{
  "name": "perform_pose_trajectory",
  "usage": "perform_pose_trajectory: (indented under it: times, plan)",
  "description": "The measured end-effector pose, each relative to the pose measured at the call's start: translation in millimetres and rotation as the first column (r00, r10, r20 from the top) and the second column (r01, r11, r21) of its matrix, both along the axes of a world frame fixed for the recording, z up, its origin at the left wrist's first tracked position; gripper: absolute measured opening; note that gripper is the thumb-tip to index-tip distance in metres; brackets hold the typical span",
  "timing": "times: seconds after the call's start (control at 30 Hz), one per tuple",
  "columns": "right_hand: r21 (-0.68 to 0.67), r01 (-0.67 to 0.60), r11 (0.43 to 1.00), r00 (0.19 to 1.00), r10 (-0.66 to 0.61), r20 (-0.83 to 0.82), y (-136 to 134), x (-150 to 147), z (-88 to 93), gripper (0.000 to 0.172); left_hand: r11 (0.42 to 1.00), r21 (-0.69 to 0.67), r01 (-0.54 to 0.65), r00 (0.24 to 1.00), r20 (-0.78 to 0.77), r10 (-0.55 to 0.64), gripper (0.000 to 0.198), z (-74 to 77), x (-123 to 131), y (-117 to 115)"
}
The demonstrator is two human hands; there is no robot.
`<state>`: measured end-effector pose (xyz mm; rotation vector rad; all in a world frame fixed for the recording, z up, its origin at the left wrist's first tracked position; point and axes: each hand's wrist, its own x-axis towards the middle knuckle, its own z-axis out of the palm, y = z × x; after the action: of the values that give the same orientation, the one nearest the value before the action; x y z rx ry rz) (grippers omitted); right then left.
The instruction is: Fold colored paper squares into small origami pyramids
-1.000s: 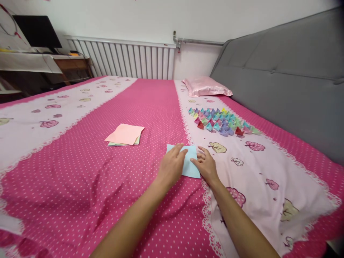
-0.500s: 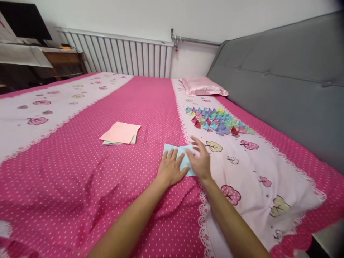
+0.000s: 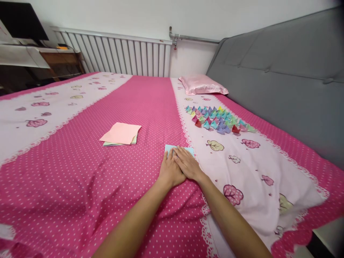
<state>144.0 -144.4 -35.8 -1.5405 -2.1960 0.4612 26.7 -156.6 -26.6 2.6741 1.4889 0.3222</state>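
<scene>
A light blue sheet of paper (image 3: 190, 150) lies on the bedspread, mostly covered by both hands. My left hand (image 3: 170, 170) rests flat on it with the fingers stretched forward. Partly over the left hand, my right hand (image 3: 189, 164) lies flat too, its fingers extended across the paper. Only the far edge and corners of the sheet show. To the left sits a small stack of coloured paper, with a pink sheet (image 3: 120, 132) on top. Many small folded paper pieces (image 3: 221, 120) in several colours stand in rows to the right.
The pink and white bedspread (image 3: 88, 161) has wrinkles near the front. A pink pillow (image 3: 202, 85) lies at the far right beside the grey headboard (image 3: 279, 71). A white radiator (image 3: 120, 55) lines the back wall; a desk with a monitor (image 3: 23, 23) is at far left.
My right hand has moved left and down from above the paper's right side, and now lies flat, overlapping my left hand. The left hand has stayed on the paper.
</scene>
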Motion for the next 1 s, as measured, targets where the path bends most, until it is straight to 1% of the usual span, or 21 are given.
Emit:
perform_pose_trajectory:
  times: [0.13,0.3,0.43,0.6,0.7,0.8,0.87,0.93,1.0]
  plan:
    - [-0.004,0.037,0.999,0.998,-0.037,0.054,-1.0,2.3,-2.2,0.059,1.000,-0.011,-0.007,1.000,-0.005,0.007,0.073,1.5,-2.2,-2.0]
    - [-0.018,0.080,0.997,0.989,-0.077,0.125,-4.8,3.0,2.0,0.059,0.999,-0.047,0.000,0.999,-0.033,-0.002,0.075,3.7,-5.8,-3.6]
    - [-0.012,0.146,0.989,0.971,-0.141,0.191,-6.8,7.0,3.7,0.059,0.997,-0.076,0.006,0.999,-0.042,-0.009,0.077,8.2,-10.2,-3.2]
    - [0.035,0.243,0.969,0.938,-0.244,0.247,-6.9,14.6,1.9,0.055,0.981,-0.194,0.012,0.999,-0.037,-0.020,0.087,16.7,-24.6,3.8]
    - [0.046,0.290,0.956,0.921,-0.292,0.259,-5.0,20.7,0.3,0.052,0.973,-0.224,-0.048,0.998,-0.037,0.041,0.084,20.0,-37.4,9.3]
    - [0.069,0.351,0.934,0.906,-0.357,0.226,-1.9,28.0,-1.2,0.051,0.970,-0.188,-0.155,0.988,-0.052,0.148,0.068,21.1,-47.5,12.1]
    - [0.105,0.392,0.914,0.900,-0.405,0.164,0.3,33.3,-1.8,0.051,0.968,-0.154,-0.197,0.980,-0.051,0.191,0.061,21.4,-51.3,12.6]
    - [0.146,0.433,0.889,0.895,-0.444,0.049,2.4,38.9,-2.3,0.051,0.970,-0.107,-0.217,0.976,-0.019,0.216,0.056,21.6,-53.1,12.6]
    - [0.160,0.483,0.861,0.875,-0.468,-0.124,4.5,44.7,-3.2,0.051,0.978,-0.058,-0.202,0.978,0.036,0.205,0.050,21.7,-54.3,13.1]
